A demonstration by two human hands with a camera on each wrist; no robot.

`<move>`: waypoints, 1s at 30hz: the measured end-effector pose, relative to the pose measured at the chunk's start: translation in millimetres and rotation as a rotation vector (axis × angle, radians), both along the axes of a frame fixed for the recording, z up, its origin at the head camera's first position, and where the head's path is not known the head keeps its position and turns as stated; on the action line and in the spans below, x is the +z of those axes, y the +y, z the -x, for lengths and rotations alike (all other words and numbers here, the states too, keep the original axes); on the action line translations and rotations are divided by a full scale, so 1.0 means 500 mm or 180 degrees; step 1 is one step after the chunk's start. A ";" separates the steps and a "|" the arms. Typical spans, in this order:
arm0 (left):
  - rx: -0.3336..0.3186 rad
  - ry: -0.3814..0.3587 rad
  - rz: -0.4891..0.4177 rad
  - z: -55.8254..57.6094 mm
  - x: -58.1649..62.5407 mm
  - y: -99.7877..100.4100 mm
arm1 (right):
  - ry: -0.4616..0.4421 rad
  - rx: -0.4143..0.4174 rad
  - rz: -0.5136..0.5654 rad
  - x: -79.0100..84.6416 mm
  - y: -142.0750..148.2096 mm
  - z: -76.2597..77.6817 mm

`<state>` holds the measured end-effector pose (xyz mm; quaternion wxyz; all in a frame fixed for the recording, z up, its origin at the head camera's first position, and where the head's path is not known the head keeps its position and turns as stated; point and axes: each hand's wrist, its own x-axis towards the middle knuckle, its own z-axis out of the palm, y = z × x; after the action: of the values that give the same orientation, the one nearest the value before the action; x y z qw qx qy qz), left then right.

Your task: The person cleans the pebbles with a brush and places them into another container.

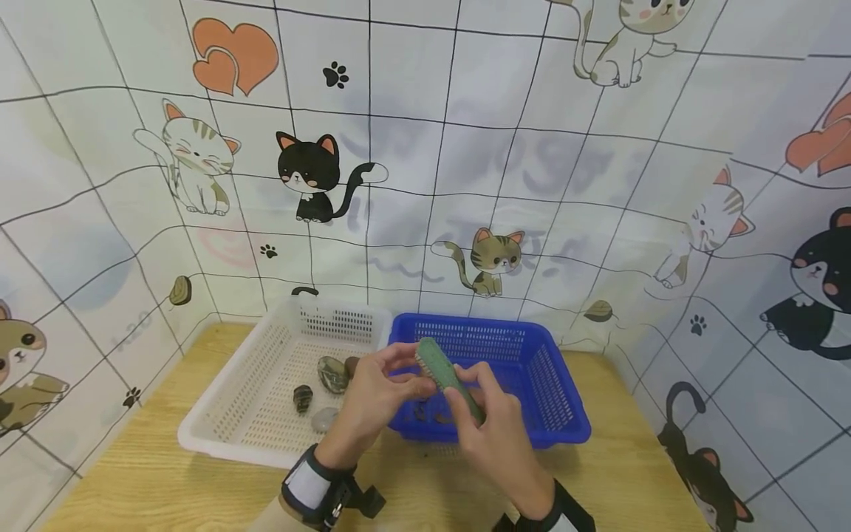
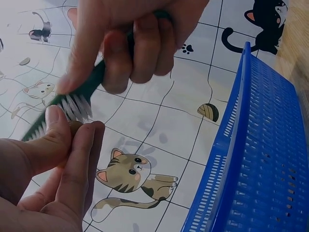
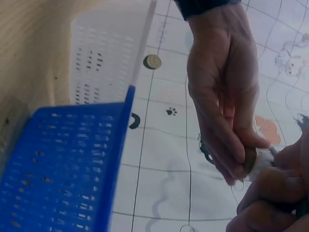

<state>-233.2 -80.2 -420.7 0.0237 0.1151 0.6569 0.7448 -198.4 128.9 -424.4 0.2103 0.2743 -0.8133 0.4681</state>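
My left hand (image 1: 368, 395) pinches a small brownish stone (image 3: 250, 159) between thumb and fingers. In the head view that stone is hidden by the hand. My right hand (image 1: 495, 425) grips a green brush (image 1: 442, 369), its white bristles (image 2: 76, 107) turned toward the stone and touching it or nearly so. Both hands are raised over the near left part of the blue basket (image 1: 561, 391). Small dark stones (image 1: 420, 410) lie in that basket below the hands.
Left of the blue basket stands a white basket (image 1: 229, 414). In it lie a green mottled stone (image 1: 332, 374), a dark striped stone (image 1: 302, 399), a pale stone (image 1: 324, 420) and a partly covered brown one. Both stand on a wooden table (image 1: 628, 458) before a cat-print backdrop.
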 end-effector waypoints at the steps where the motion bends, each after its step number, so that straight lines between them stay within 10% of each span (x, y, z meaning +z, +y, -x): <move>1: -0.0029 -0.0006 -0.0027 0.000 0.000 0.001 | 0.0004 -0.0033 -0.0003 0.003 0.001 0.006; 13: 0.0055 0.0036 -0.0205 0.004 0.014 -0.001 | -0.0165 0.0002 0.0110 -0.009 0.020 -0.008; 21: -0.0222 0.0009 -0.0059 -0.002 0.006 0.001 | 0.0100 -0.0060 0.0005 0.013 0.007 0.024; 30: -0.0683 -0.0046 -0.0511 -0.004 0.014 -0.002 | -0.0368 -0.0362 0.0529 0.025 0.045 0.030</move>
<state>-231.1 -81.4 -413.9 0.0986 0.1809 0.5789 0.7889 -213.3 151.4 -411.9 0.2114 0.1819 -0.7967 0.5362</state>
